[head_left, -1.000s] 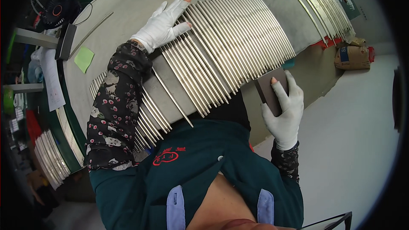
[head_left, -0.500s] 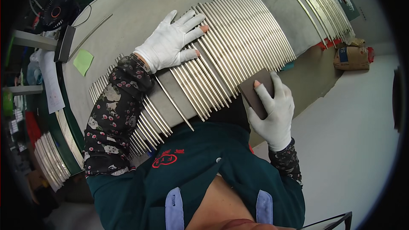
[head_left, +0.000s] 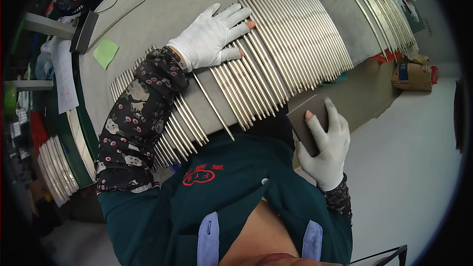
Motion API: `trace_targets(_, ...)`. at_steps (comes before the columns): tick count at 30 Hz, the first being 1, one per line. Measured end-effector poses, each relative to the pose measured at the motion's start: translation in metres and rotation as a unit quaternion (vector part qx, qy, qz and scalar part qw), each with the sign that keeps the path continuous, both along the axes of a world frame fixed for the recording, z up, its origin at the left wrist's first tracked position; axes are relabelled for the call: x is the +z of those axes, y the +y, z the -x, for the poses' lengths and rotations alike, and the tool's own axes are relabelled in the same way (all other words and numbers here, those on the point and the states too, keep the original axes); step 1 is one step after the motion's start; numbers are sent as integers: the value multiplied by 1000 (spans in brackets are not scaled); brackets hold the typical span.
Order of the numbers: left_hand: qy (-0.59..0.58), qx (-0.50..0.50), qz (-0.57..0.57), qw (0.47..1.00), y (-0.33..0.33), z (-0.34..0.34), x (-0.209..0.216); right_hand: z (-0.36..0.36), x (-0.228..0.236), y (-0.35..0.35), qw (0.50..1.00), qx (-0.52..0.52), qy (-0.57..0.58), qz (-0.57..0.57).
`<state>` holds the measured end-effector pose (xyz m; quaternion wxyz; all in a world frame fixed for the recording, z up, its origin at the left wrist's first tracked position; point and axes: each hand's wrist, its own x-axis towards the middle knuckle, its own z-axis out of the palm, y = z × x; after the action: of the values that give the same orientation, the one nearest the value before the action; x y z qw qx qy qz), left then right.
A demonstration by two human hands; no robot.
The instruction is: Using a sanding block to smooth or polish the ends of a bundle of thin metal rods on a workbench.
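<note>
Now, left hand (head_left: 209, 39): lying spread, seemingly steadying rods (head_left: 301, 39)
Right hand (head_left: 326, 151): gripping block (head_left: 300, 119) — next move probably needing alignment

Rods (head_left: 300, 39) lie side by side on the table (head_left: 162, 10), beneath and right of the fingers of the left hand (head_left: 204, 39); a paper slip (head_left: 105, 53) lies well left of them. The right hand's (head_left: 327, 150) fingers hold a block (head_left: 304, 120) near the rods' ends.

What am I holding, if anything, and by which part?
Your right hand holds the brown block by its lower right part; your left hand lies spread over the metal rods.
</note>
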<state>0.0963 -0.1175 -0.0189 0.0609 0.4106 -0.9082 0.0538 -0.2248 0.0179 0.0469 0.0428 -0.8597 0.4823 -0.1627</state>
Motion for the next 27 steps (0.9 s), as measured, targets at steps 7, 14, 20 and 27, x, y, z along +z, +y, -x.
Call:
trace_targets(7, -5, 9, 1, 1000, 13, -9, 2, -9, -15, 15, 998, 59, 20, -31)
trace_targets(14, -21, 10, 8, 1000, 14, -8, 3, -25, -25, 15, 999, 40, 19, -21)
trace_targets(20, -14, 18, -6, 1000, 15, -6, 6, -25, -24, 14, 999, 40, 7, -21)
trace_targets(27, -3, 19, 3, 1000, 17, -8, 6, -15, -20, 13, 998, 27, -44, -19)
